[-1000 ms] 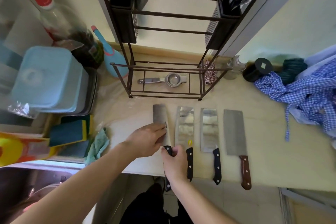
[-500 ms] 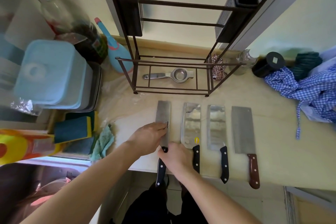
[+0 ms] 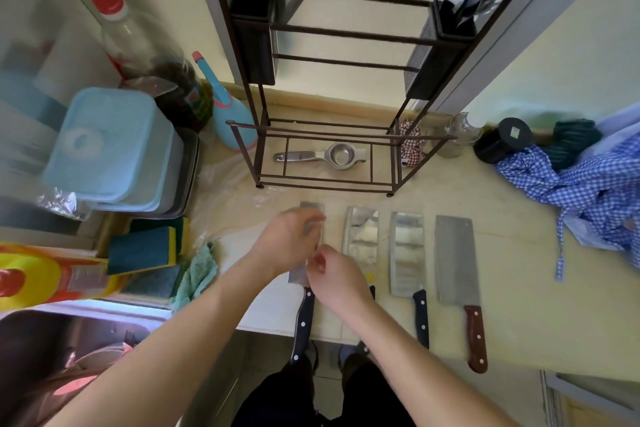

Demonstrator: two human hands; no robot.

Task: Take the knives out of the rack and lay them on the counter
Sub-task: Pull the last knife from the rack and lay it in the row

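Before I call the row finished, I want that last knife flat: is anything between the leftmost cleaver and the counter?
Nothing visible. The leftmost cleaver seems to lie on the bare counter beside three others, handle past the edge. The left hand and right hand cover most of its blade, so what lies under there is hidden.

rack [image 3: 325, 135]: dark brown metal bars, matt finish
cleaver blades [image 3: 406, 253]: bright steel, glossy and mirror-like on the middle two; the rightmost blade [image 3: 455, 258] duller grey, brushed
handles: black plastic with pale rivets [image 3: 421, 317]; one reddish-brown wood, smooth [image 3: 475, 336]
table [image 3: 519, 305]: pale beige, smooth, slight sheen
squeezer [image 3: 322, 156]: shiny metal
cloth [image 3: 581, 184]: blue checked fabric, crumpled
tub lids [image 3: 104, 146]: light blue plastic, matt
sponges [image 3: 142, 250]: rough green scrub face, yellow foam
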